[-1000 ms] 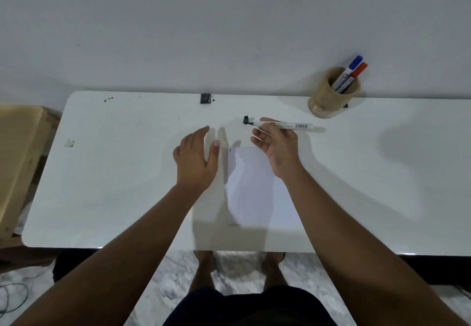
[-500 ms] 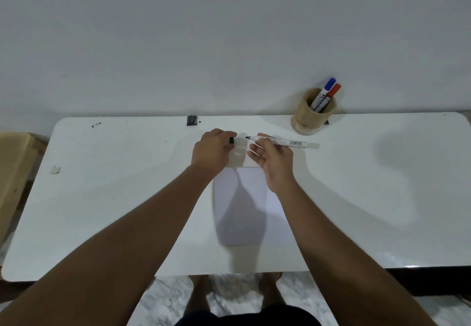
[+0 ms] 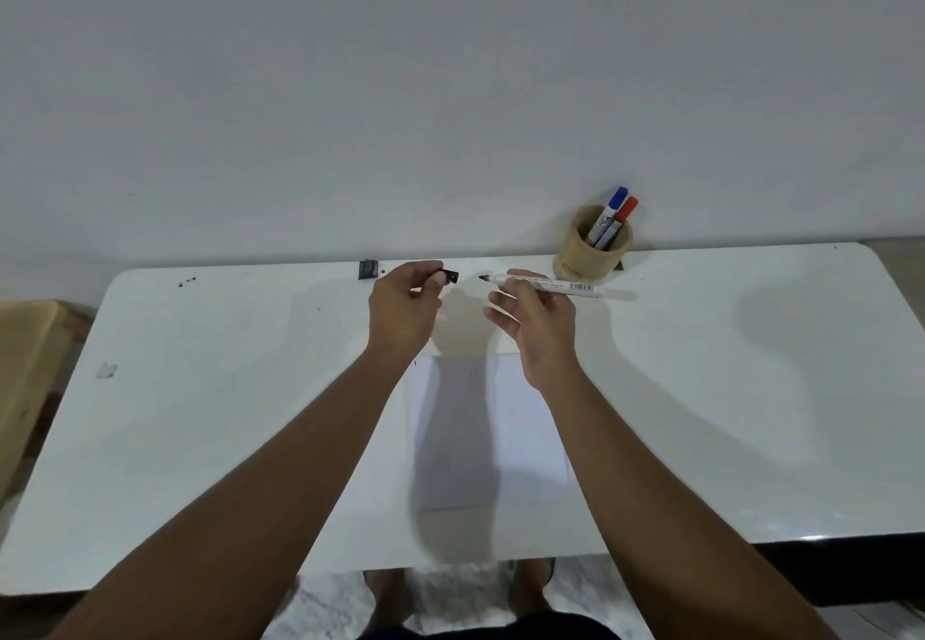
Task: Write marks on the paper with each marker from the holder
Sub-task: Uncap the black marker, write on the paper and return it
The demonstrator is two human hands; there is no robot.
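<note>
My right hand (image 3: 538,326) holds a white marker (image 3: 555,285) level above the table, its bare black tip pointing left. My left hand (image 3: 403,309) pinches the marker's black cap (image 3: 450,276) a short gap to the left of that tip. A white sheet of paper (image 3: 520,429) lies below both hands, partly in their shadow, with a small dark mark near its top left corner. A wooden holder (image 3: 588,254) stands at the back right with a blue-capped marker (image 3: 613,209) and a red-capped marker (image 3: 623,219) in it.
The white table (image 3: 200,414) runs along a plain wall. A small black clip-like object (image 3: 368,269) sits at the table's back edge, with a few dark specks (image 3: 186,281) further left. A wooden piece of furniture (image 3: 25,369) stands off the table's left end.
My left hand took hold of the black cap and pulled it off the marker to the left. The marker's tip is now bare. The view tilted upward.
</note>
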